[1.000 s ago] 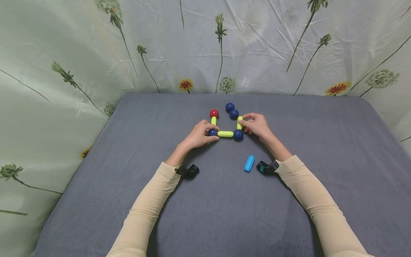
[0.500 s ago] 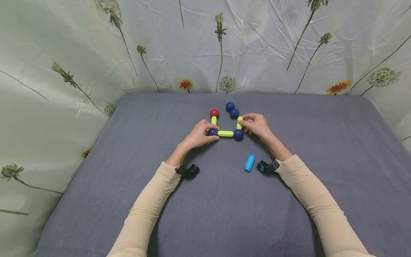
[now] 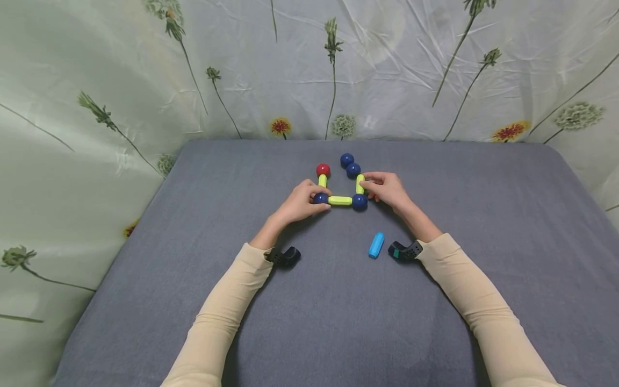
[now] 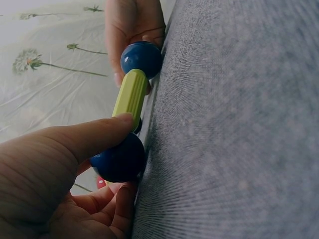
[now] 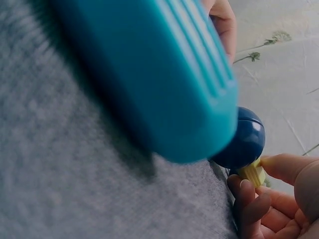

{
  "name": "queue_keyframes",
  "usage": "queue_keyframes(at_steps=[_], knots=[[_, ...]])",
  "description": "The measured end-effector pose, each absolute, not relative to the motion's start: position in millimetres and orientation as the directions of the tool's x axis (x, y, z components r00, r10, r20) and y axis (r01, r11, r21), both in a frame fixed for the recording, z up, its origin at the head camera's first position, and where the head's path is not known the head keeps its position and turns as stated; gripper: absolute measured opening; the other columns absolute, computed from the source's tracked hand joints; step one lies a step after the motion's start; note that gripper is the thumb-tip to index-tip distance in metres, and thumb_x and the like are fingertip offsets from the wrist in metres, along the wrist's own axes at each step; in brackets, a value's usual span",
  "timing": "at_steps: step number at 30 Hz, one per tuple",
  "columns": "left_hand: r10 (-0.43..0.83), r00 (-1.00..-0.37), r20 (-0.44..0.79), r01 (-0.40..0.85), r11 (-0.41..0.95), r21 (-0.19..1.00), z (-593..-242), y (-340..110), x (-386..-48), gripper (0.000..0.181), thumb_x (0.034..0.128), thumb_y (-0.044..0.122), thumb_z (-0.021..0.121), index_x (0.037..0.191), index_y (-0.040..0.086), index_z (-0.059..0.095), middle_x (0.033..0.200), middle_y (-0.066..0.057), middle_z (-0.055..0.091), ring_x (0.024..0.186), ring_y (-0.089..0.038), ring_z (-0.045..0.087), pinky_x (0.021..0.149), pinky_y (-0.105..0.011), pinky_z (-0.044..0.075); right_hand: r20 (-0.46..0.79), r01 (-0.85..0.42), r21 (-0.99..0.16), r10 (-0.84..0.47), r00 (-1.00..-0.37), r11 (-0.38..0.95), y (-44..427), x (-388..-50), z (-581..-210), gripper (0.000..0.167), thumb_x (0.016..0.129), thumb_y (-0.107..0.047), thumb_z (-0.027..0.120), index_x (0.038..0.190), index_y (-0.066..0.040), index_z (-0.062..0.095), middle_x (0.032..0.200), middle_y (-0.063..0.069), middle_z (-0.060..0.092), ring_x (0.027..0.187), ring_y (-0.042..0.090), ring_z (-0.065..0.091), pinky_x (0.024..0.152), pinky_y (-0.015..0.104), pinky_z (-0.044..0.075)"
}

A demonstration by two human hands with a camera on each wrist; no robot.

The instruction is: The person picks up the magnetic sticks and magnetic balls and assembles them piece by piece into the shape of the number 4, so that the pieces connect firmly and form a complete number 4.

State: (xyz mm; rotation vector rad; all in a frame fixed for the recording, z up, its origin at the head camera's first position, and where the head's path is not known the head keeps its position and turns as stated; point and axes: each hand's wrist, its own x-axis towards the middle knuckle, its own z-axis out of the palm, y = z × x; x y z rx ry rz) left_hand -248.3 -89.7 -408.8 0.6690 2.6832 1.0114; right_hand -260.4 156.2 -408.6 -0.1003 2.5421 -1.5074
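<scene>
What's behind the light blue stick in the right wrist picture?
A dark blue ball and part of the left hand peek out behind the light blue stick. It hides some of the ball; what else it covers can't be seen.

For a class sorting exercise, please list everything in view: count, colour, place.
Short rods: 3, yellow-green, in a U.
Corner balls: 2, dark blue, U's near corners.
Red ball: 1, red, far end of left rod.
Far balls: 2, dark blue, beyond right rod.
Loose rod: 1, light blue, nearer the person.
Table: 1, grey, beneath.
Backdrop: 1, pale, flowered, behind.
Wrist straps: 2, black, on wrists.
Sleeves: 2, beige, on arms.
Left hand: 1, bare, gripping left corner ball.
Right hand: 1, bare, pinching right rod.
</scene>
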Motion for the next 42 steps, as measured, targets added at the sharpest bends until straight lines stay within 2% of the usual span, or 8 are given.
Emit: queue_keyframes(at_steps=[7,14,21,32,42], knots=[[0.476,-0.879,-0.018,0.347,0.666,0.66,-408.2,-90.7,-248.8,0.032,0.0845,0.024,0.069,0.114,0.013,0.066,0.108,-0.012,0.051,0.096,-0.021,0.047,0.081,-0.031,0.041,-0.106,0.011,-0.884,-0.178,-0.978,0.468,157.7,-260.8,-407.8,0.044,0.094,-0.025,0.055,0.129,0.001,0.053,0.082,0.001,0.062,0.058,0.002,0.052,0.054,0.018,0.043],[0.477,-0.879,-0.01,0.355,0.667,0.655,-407.8,-91.1,-247.9,0.031,0.0846,0.023,0.069,0.114,0.012,0.066,0.105,-0.012,0.052,0.093,-0.02,0.045,0.077,-0.028,0.038,-0.141,0.064,-0.918,-0.172,-0.975,0.391,160.0,-260.7,-405.6,0.044,0.094,-0.025,0.053,0.129,0.002,0.052,0.075,-0.008,0.06,0.056,0.001,0.053,0.052,0.017,0.044],[0.483,-0.876,-0.01,0.362,0.669,0.649,-410.4,-89.8,-246.0,0.031,0.0848,0.024,0.069,0.113,0.013,0.066,0.101,-0.01,0.051,0.087,-0.019,0.043,0.073,-0.025,0.034,-0.181,0.122,-0.925,-0.137,-0.974,0.359,166.1,-266.2,-404.5,0.045,0.097,-0.025,0.047,0.133,0.003,0.046,0.099,0.009,0.062,0.058,-0.001,0.055,0.054,0.015,0.046],[0.489,-0.872,0.008,0.373,0.655,0.657,-409.3,-88.6,-247.4,0.03,0.0845,0.023,0.069,0.113,0.012,0.066,0.102,-0.011,0.051,0.088,-0.019,0.043,0.073,-0.025,0.034,-0.217,0.155,-0.89,-0.1,-0.971,0.428,163.1,-291.2,-395.6,0.045,0.099,-0.028,0.044,0.132,0.001,0.047,0.112,0.016,0.06,0.063,0.002,0.055,0.059,0.017,0.048],[0.48,-0.877,-0.007,0.358,0.664,0.657,-407.7,-88.8,-247.6,0.03,0.0849,0.023,0.069,0.113,0.012,0.066,0.1,-0.01,0.05,0.087,-0.019,0.043,0.072,-0.025,0.034,-0.203,0.083,-0.749,-0.107,-0.973,0.658,146.6,-301.8,-390.7,0.05,0.092,-0.043,0.054,0.123,-0.004,0.055,0.117,0.018,0.059,0.072,0.01,0.058,0.063,0.023,0.05]])
